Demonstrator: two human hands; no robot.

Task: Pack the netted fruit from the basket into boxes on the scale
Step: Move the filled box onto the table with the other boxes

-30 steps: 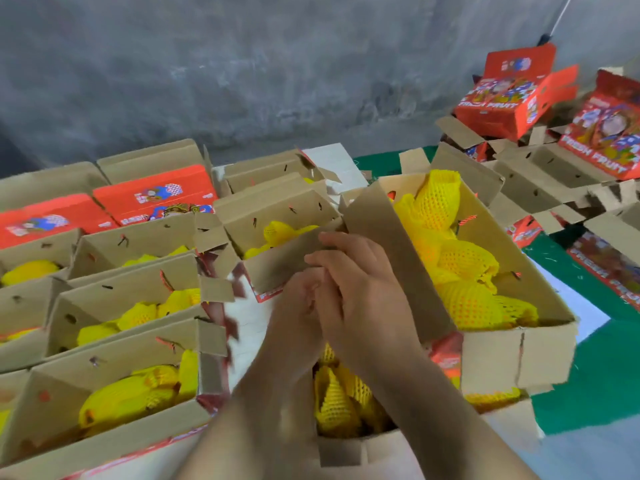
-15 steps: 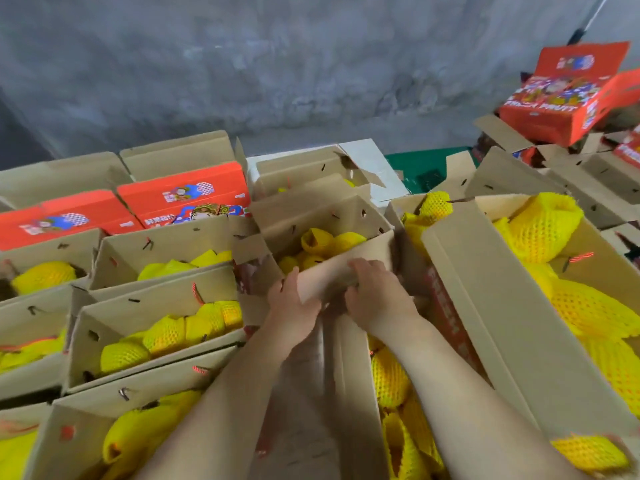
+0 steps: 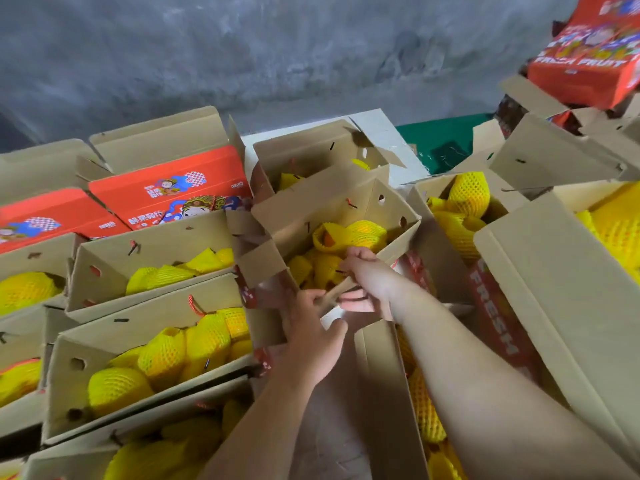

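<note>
An open cardboard box (image 3: 332, 209) in the middle holds fruit in yellow foam nets (image 3: 349, 233). My left hand (image 3: 311, 327) and my right hand (image 3: 363, 282) both grip the near flap (image 3: 398, 251) of this box at its front edge, fingers curled over the cardboard. A second open box (image 3: 377, 410) lies right under my forearms, with netted fruit (image 3: 424, 410) showing beside my right arm. No basket or scale is visible.
Several open boxes of netted fruit (image 3: 152, 344) fill the left side, with closed red printed boxes (image 3: 169, 188) behind them. More open boxes (image 3: 554, 282) crowd the right, red boxes (image 3: 588, 60) stacked at top right. A grey wall stands behind; green cloth (image 3: 440, 136) shows.
The view has moved forward and left. My hands went from the near box's edge up to the middle box's front flap and now grip it further forward.
</note>
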